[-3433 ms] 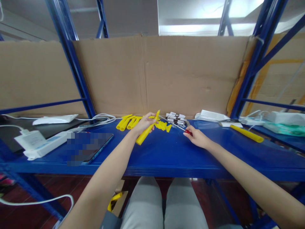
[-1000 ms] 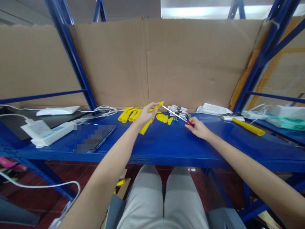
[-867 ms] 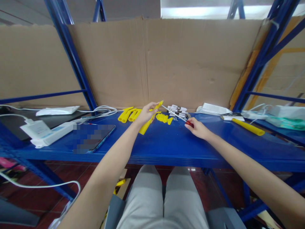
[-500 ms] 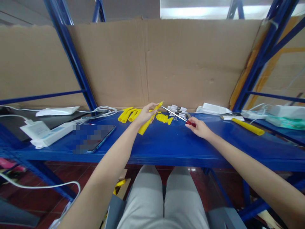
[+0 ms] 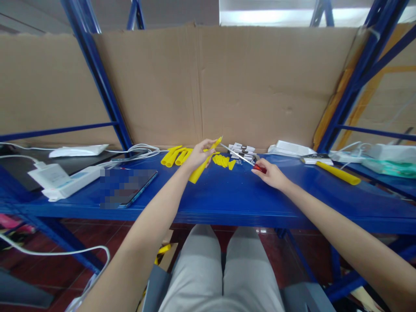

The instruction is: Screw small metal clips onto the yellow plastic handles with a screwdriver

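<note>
My left hand (image 5: 202,155) is closed round a yellow tube (image 5: 197,173), tilted so that its narrow end points up and away from me. My right hand (image 5: 270,173) grips the red handle of a screwdriver (image 5: 242,157). Its long metal shaft reaches left, and the tip is close to the upper end of the tube; whether they touch I cannot tell. Behind my left hand lie several yellow tubes (image 5: 171,157). Small yellow pieces (image 5: 221,160) lie in a row between my hands. Beyond them is a stack of black-and-white packets (image 5: 242,150), with tiny metal bits in front.
At the left are a phone (image 5: 138,190), a white power strip (image 5: 76,182) and coiled white cables (image 5: 144,151). Another yellow tube (image 5: 339,173) lies at the right, near a white package (image 5: 290,148). A cardboard panel (image 5: 253,82) closes off the back of the blue table (image 5: 234,197).
My right hand and the screwdriver have shifted very slightly left. My left hand and its tube stay almost in place.
</note>
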Motion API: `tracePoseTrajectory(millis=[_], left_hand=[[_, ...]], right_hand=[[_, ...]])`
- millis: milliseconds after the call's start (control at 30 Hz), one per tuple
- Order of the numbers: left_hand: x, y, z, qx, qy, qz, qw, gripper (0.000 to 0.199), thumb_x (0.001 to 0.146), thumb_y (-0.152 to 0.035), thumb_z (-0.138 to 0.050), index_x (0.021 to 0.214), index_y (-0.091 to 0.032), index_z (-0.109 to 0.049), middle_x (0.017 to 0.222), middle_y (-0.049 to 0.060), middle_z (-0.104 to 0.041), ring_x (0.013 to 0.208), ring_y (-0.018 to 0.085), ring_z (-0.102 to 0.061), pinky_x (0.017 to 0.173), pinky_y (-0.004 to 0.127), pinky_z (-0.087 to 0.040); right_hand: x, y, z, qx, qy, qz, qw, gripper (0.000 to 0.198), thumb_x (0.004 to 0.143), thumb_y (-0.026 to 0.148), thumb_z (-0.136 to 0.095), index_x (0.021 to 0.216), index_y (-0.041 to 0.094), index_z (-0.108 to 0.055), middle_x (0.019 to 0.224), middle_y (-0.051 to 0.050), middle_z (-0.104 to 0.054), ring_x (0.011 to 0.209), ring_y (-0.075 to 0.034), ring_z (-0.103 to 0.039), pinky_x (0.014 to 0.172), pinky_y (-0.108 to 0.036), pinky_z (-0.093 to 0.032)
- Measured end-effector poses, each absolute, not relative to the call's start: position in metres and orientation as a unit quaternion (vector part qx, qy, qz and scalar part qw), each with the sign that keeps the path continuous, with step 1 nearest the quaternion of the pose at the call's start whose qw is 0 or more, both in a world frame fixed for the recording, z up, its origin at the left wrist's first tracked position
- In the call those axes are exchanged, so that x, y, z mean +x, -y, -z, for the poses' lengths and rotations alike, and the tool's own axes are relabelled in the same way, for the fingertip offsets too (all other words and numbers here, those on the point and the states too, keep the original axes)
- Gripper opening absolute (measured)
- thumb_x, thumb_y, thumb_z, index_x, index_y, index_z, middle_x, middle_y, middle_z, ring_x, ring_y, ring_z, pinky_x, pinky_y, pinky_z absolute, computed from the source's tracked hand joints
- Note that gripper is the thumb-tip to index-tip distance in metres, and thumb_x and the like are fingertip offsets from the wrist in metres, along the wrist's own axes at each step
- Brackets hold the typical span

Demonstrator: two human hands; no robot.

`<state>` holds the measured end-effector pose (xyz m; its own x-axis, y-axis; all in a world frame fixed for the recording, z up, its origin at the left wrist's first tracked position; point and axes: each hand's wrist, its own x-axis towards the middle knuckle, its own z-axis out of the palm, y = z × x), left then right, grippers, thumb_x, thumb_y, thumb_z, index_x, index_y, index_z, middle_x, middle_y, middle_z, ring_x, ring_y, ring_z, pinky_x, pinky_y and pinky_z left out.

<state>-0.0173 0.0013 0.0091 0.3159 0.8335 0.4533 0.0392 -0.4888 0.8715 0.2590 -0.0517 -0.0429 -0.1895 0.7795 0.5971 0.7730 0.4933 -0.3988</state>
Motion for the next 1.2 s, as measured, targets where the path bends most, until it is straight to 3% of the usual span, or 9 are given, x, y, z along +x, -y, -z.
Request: tracePoseTrajectory(millis=[167,367,533,667,833,967,1100,1200], left_hand=[[-0.0194,-0.0044,-0.0083,0.696,-0.316,-0.511,0.394,0.026,0.08,-0.009,-0.055,0.104,-0.019,-0.054,0.079,0.0,-0.061,0.038,0.002,-0.045,0.038,0.017,-0.039],[-0.0194,-0.0039,-0.0088,0.706,-0.309,-0.498,0.397,0.026,0.08,-0.009,-0.056,0.104,-0.019,-0.055,0.074,-0.001,-0.06,0.037,0.002,-0.045,0.038,0.017,-0.04],[-0.0194,-0.0032,-0.0091,0.709,-0.314,-0.488,0.401,0.028,0.081,-0.007,-0.055,0.106,-0.018,-0.053,0.065,-0.004,-0.057,0.036,0.004,-0.046,0.038,0.017,-0.039],[-0.0202,-0.003,-0.0084,0.706,-0.315,-0.488,0.406,0.027,0.081,-0.008,-0.054,0.107,-0.018,-0.052,0.072,-0.002,-0.059,0.036,0.003,-0.045,0.038,0.016,-0.039],[-0.0192,0.0019,-0.0086,0.711,-0.317,-0.483,0.4,0.025,0.081,-0.008,-0.052,0.105,-0.018,-0.052,0.082,0.0,-0.058,0.036,0.002,-0.045,0.035,0.017,-0.039],[-0.0194,0.0042,-0.0095,0.712,-0.329,-0.48,0.393,0.025,0.081,-0.006,-0.051,0.104,-0.018,-0.052,0.083,0.0,-0.057,0.036,0.001,-0.044,0.034,0.016,-0.037],[-0.0206,0.0042,-0.0101,0.71,-0.339,-0.48,0.39,0.023,0.082,-0.006,-0.051,0.102,-0.017,-0.052,0.082,-0.001,-0.056,0.036,0.001,-0.044,0.035,0.016,-0.038],[-0.0205,0.0046,-0.0104,0.716,-0.344,-0.473,0.381,0.024,0.082,-0.006,-0.049,0.103,-0.017,-0.051,0.08,-0.001,-0.055,0.035,0.002,-0.044,0.034,0.017,-0.037]], right_hand=[[0.2549,0.0528,0.04,-0.487,0.798,-0.006,0.356,0.021,0.086,0.034,-0.04,0.08,0.021,-0.055,0.077,-0.006,-0.065,0.072,-0.02,-0.06,0.068,-0.032,-0.048],[0.259,0.0533,0.0424,-0.498,0.778,-0.004,0.383,0.015,0.079,0.036,-0.054,0.081,0.021,-0.05,0.073,-0.003,-0.062,0.065,-0.018,-0.059,0.063,-0.029,-0.047],[0.258,0.0493,0.0433,-0.51,0.782,-0.011,0.358,0.015,0.084,0.034,-0.046,0.087,0.02,-0.053,0.077,-0.006,-0.064,0.068,-0.019,-0.06,0.065,-0.031,-0.048],[0.2583,0.0481,0.0422,-0.495,0.794,0.022,0.352,0.019,0.086,0.033,-0.042,0.077,0.02,-0.054,0.08,-0.008,-0.064,0.075,-0.02,-0.06,0.071,-0.033,-0.048],[0.2619,0.0495,0.0449,-0.51,0.779,-0.005,0.364,0.014,0.081,0.034,-0.051,0.083,0.02,-0.053,0.074,-0.004,-0.063,0.066,-0.018,-0.059,0.063,-0.029,-0.047],[0.26,0.0482,0.0445,-0.517,0.78,-0.019,0.353,0.015,0.083,0.033,-0.049,0.088,0.02,-0.054,0.078,-0.005,-0.065,0.069,-0.018,-0.06,0.066,-0.031,-0.048],[0.2583,0.0468,0.0424,-0.489,0.8,-0.001,0.348,0.021,0.087,0.032,-0.042,0.079,0.02,-0.057,0.082,-0.009,-0.065,0.077,-0.021,-0.061,0.074,-0.033,-0.048],[0.2599,0.0471,0.0439,-0.491,0.791,-0.006,0.364,0.016,0.083,0.033,-0.048,0.079,0.019,-0.056,0.078,-0.006,-0.064,0.071,-0.019,-0.06,0.07,-0.032,-0.048]])
